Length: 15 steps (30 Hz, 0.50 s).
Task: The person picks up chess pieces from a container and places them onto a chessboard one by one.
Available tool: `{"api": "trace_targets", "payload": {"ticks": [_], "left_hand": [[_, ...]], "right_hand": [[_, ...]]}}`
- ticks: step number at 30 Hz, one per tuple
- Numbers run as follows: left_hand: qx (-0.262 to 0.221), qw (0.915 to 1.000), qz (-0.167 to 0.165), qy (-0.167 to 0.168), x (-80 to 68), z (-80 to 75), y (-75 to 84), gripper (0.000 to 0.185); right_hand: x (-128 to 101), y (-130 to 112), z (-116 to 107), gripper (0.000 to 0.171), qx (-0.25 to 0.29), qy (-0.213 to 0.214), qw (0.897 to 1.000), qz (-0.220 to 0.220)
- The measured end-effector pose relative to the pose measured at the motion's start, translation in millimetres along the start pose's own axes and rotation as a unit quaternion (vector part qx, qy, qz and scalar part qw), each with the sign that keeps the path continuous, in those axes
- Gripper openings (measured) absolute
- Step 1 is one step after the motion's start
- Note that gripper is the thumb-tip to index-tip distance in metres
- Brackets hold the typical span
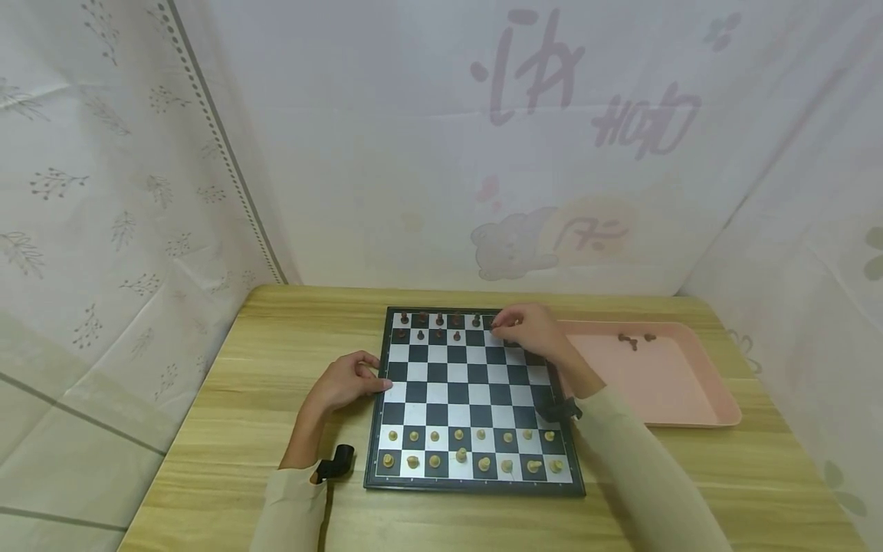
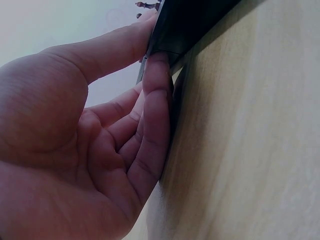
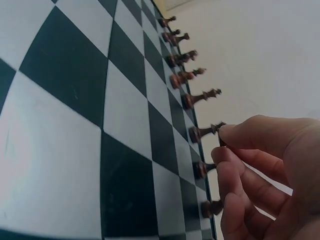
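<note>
A black-and-white chessboard (image 1: pixel 457 393) lies on the table. My left hand (image 1: pixel 349 381) grips its left edge, the thumb on top and a finger against the side in the left wrist view. Over the far right part of the board, my right hand (image 1: pixel 530 328) pinches a small dark chess piece (image 3: pixel 221 142), mostly hidden by the fingertips. Dark brown pieces (image 1: pixel 439 319) stand in the two far rows. In the right wrist view, a standing dark piece (image 3: pixel 200 133) is close to the thumb. Cream pieces (image 1: pixel 461 455) fill the two near rows.
To the right of the board sits a pink tray (image 1: pixel 679 399), with several dark pieces (image 1: pixel 634 344) near its far side. The wooden table (image 1: pixel 303 322) meets a patterned white cloth (image 1: pixel 386 192) behind and at the sides. My right forearm crosses the board's right edge.
</note>
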<state>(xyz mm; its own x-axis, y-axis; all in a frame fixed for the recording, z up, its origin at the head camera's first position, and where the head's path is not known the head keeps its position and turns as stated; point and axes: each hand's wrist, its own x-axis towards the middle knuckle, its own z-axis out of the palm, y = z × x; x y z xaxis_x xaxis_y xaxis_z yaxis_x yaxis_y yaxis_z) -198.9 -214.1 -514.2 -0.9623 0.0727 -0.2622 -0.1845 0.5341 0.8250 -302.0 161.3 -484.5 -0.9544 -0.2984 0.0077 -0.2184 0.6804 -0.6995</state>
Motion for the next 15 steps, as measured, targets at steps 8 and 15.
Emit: {"api": "trace_targets", "payload": {"ticks": [8,15], "left_hand": [[0.001,1.0,0.001,0.002,0.3,0.4,-0.2,0.046],[0.0,1.0,0.003,0.0,-0.4,-0.1,0.2,0.046]], "right_hand": [[3,-8,13,0.01,-0.019,-0.004,1.0,-0.018],[5,-14,20,0.008,-0.032,-0.012,0.999,-0.014]]}}
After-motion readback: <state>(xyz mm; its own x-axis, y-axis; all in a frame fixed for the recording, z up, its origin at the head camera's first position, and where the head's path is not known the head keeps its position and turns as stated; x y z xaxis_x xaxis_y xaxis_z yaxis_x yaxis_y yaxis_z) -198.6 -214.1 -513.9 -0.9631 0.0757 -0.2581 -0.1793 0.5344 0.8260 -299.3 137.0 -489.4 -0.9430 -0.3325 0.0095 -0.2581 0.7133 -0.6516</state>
